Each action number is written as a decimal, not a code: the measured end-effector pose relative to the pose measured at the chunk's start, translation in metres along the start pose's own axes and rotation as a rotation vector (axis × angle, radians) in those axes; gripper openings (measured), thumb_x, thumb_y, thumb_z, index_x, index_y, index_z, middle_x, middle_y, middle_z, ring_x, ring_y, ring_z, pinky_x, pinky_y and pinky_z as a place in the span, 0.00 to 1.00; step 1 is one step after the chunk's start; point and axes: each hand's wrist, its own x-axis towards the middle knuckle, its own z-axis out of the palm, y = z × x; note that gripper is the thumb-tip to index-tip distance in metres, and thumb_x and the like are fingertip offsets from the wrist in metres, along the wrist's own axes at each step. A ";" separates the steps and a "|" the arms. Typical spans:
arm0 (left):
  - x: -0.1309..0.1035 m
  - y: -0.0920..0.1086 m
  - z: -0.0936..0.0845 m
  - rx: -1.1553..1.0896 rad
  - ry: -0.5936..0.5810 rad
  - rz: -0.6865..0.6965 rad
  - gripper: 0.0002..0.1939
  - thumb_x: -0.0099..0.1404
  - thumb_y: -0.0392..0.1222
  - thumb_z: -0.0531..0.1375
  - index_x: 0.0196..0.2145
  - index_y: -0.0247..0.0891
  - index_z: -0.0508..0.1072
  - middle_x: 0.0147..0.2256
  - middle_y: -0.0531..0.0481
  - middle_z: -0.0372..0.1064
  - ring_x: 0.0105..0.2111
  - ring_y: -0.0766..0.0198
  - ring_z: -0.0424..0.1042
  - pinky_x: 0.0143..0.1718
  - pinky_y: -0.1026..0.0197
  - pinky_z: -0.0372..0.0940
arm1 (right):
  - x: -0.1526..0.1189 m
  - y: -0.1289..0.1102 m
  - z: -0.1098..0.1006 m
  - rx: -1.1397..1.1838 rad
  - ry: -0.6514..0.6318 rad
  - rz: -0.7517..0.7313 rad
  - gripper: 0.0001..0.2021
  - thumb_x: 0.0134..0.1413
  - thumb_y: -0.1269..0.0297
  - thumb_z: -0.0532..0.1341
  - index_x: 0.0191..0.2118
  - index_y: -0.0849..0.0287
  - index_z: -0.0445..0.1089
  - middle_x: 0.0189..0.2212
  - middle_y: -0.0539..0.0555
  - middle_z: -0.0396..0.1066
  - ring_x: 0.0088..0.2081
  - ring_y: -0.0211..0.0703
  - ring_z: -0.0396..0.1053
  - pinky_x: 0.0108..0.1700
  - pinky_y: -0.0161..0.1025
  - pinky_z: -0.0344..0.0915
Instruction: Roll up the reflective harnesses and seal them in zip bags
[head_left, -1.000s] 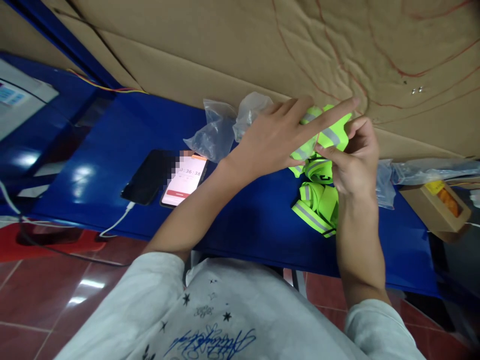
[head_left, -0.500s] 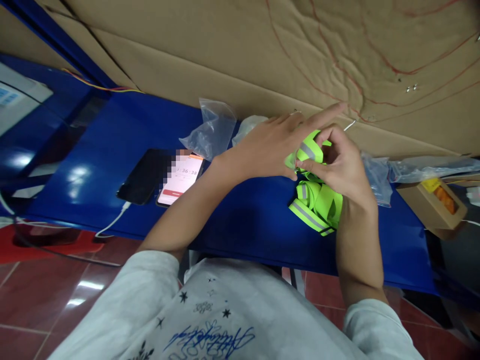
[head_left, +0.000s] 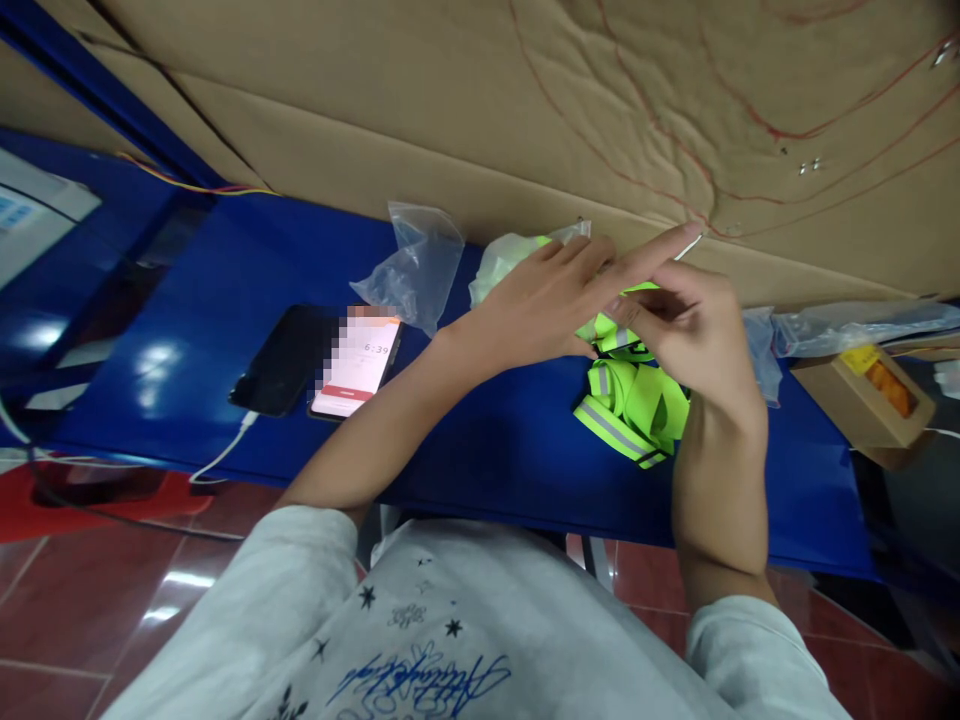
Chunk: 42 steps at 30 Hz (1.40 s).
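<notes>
A neon yellow-green reflective strap (head_left: 630, 410) with a grey stripe lies in loose folds on the blue table, its upper part rising between my hands. My right hand (head_left: 701, 335) pinches that upper part between thumb and fingers. From the other side, my left hand (head_left: 551, 300) holds the strap low near its thumb, palm down, with the index finger stretched out over the right hand's fingertips. Its grip is partly hidden. Just behind the left hand is a clear plastic bag (head_left: 495, 268) showing some yellow-green inside.
Two phones, one dark (head_left: 277, 360) and one lit (head_left: 356, 365), lie left on the blue table (head_left: 480, 440). A crumpled clear bag (head_left: 420, 260) is near them. Cardboard (head_left: 375, 120) with red wires stands behind. To the right are a plastic bag (head_left: 855, 328) and a small cardboard box (head_left: 862, 395).
The right hand has turned and shifted slightly up and right, and less of the strap shows between the hands. More of the clear bag shows behind the left hand.
</notes>
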 end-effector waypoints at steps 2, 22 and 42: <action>0.002 0.000 0.001 0.054 -0.004 0.031 0.51 0.69 0.41 0.64 0.78 0.50 0.37 0.60 0.42 0.69 0.62 0.45 0.70 0.65 0.45 0.65 | 0.001 0.002 0.003 -0.018 0.010 -0.008 0.06 0.62 0.57 0.68 0.39 0.53 0.79 0.33 0.48 0.76 0.32 0.39 0.73 0.34 0.40 0.71; -0.002 -0.005 -0.006 0.290 0.038 0.133 0.40 0.76 0.35 0.54 0.78 0.48 0.41 0.58 0.43 0.67 0.61 0.46 0.70 0.61 0.44 0.66 | 0.006 0.010 0.006 0.192 0.058 0.040 0.20 0.45 0.64 0.78 0.43 0.55 0.73 0.41 0.48 0.78 0.40 0.38 0.78 0.43 0.38 0.79; -0.037 0.042 0.042 0.302 0.106 0.230 0.42 0.74 0.30 0.55 0.78 0.54 0.44 0.60 0.36 0.69 0.56 0.47 0.73 0.65 0.37 0.61 | -0.052 0.035 0.058 0.412 0.374 0.275 0.18 0.54 0.50 0.67 0.41 0.54 0.62 0.39 0.49 0.64 0.40 0.35 0.65 0.42 0.35 0.67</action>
